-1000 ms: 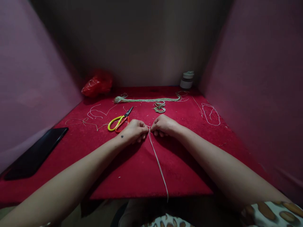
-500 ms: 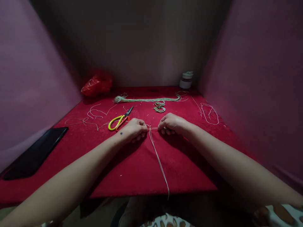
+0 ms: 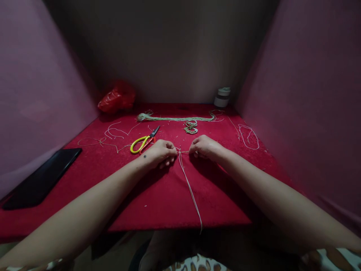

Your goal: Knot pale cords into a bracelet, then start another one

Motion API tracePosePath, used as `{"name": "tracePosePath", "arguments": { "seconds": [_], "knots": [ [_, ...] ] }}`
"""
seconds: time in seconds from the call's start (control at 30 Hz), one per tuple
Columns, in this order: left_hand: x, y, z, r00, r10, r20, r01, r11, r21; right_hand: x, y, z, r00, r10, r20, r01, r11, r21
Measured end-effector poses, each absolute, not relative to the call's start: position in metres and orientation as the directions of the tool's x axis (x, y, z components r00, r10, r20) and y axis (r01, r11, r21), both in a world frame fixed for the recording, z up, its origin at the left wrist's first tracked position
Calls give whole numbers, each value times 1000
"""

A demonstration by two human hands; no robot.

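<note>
My left hand (image 3: pixel 166 152) pinches thin cord just left of a small knot, its fingers closed. Opposite it, my right hand (image 3: pixel 203 146) is closed on the cord to the right, and a short length runs level between the two hands. From the knot, long pale cords (image 3: pixel 190 188) hang down over the red cloth (image 3: pixel 158 195) and past its front edge. Scissors (image 3: pixel 145 144) with yellow and red handles lie beside my left hand. Beyond my hands are small finished-looking loops of braided cord (image 3: pixel 191 127).
A long bundle of pale green cords (image 3: pixel 177 119) lies across the back. Loose strands (image 3: pixel 248 136) are at both sides. A red plastic bag (image 3: pixel 117 98) and a lidded jar (image 3: pixel 222 98) stand behind. A flat black object (image 3: pixel 42 178) lies left.
The doubled cords between my hands now look drawn together into a single line. Both hands keep their grip and hardly shift; the whole view has moved slightly.
</note>
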State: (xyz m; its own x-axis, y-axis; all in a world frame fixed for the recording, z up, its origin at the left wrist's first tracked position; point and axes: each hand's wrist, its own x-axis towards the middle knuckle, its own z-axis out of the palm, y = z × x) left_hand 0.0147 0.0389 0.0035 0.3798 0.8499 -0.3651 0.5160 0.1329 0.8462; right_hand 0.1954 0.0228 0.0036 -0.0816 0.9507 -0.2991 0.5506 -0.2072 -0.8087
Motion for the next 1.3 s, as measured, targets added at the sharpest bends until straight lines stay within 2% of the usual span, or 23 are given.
{"name": "tracePosePath", "arguments": {
  "seconds": [0.43, 0.83, 1.1, 1.3],
  "knots": [
    [10, 38, 6, 390, 856, -341, 427, 160, 890, 188, 24, -5, -88, 962, -260, 551, -170, -817],
    [12, 38, 5, 309, 890, -337, 417, 192, 889, 181, 28, 4, -27, 935, -354, 621, -262, -739],
    [18, 29, 5, 295, 925, -240, 290, 153, 945, 178, 29, 8, -50, 924, -378, 624, -267, -734],
    [16, 32, 2, 345, 900, -267, 154, 226, 962, 175, 30, 10, -46, 919, -391, 630, -277, -725]
  ]
}}
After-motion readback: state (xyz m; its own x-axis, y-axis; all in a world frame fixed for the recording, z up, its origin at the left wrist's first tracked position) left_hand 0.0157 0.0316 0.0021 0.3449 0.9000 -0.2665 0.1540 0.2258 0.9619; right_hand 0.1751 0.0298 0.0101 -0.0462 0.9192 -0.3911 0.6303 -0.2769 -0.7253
